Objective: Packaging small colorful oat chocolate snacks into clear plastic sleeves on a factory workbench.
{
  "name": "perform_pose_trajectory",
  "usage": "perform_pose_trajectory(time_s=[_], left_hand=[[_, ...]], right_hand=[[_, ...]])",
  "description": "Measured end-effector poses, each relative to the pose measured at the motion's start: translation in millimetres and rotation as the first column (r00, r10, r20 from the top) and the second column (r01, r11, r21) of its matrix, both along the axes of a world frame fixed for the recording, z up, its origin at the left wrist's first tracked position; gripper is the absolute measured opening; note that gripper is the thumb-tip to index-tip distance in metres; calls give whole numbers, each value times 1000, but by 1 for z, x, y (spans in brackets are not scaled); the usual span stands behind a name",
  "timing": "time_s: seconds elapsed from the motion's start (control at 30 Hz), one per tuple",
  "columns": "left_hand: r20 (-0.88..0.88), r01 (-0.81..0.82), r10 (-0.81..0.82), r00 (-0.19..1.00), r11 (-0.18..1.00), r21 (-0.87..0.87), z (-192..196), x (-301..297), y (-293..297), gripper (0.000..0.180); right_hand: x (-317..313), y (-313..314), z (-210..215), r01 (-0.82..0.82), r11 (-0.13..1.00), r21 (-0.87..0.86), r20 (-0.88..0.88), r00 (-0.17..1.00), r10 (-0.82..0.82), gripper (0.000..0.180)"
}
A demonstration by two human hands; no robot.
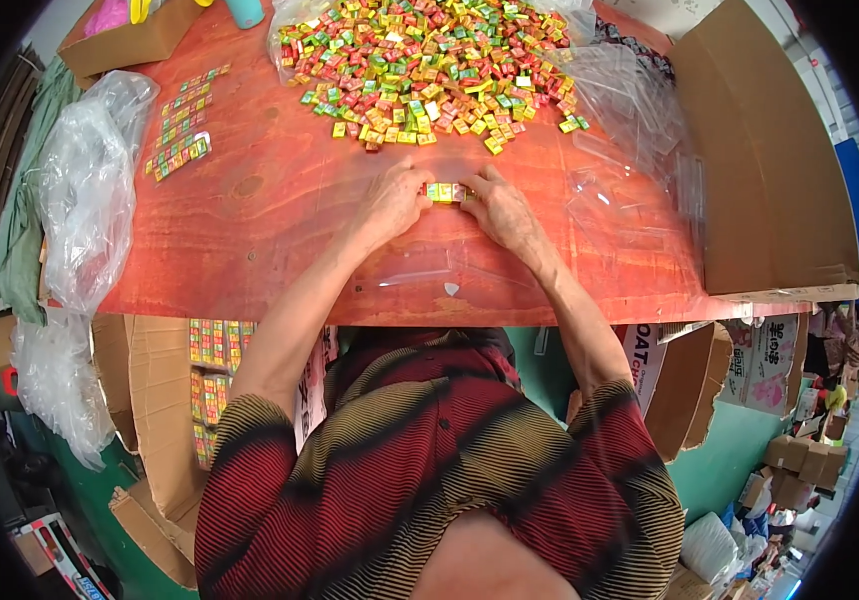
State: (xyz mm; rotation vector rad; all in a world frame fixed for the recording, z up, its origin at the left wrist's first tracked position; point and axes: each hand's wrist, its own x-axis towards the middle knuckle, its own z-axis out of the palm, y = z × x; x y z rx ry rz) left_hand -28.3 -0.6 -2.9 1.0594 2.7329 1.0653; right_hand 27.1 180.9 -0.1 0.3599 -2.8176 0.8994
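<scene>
Near the middle of the red table (280,240), my left hand (395,203) and my right hand (503,210) close their fingers on opposite ends of a short row of small coloured boxes (446,192). The boxes stand side by side, yellow, green and darker ones among them. My fingers hide the ends of the row. Just beyond the hands spreads a big heap of similar tiny boxes (430,75) in red, yellow, green and orange. Toward the left lie several finished-looking rows of such boxes (180,135).
Transparent plastic trays (630,110) and thin strips (610,200) lie right of the heap, beside a tall cardboard box (775,160). A plastic bag (90,190) hangs over the left edge. Below, an open carton (165,400) holds packed rows (209,395).
</scene>
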Motion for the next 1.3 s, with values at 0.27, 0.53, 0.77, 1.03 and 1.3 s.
perform_pose_trajectory(time_s=[0.27,0.53,0.77,1.03,1.3], left_hand=[[110,-168,166,980,986,10,22,88,-61,31],[-346,-244,191,919,962,-119,-5,116,-72,38],[-362,-268,153,920,918,-292,-12,135,-76,59],[-313,-249,175,934,945,-214,-7,129,-58,62],[-222,-166,101,970,941,-295,-9,103,-82,57]], right_hand=[[63,-56,16,-61,997,-47,158,985,68,29],[85,-59,-1,-117,977,180,-82,988,134,34],[106,-79,-14,-48,943,328,14,999,46,67],[86,-58,8,-76,952,296,-96,989,109,55],[97,-37,-4,7,955,296,-124,992,31,27]])
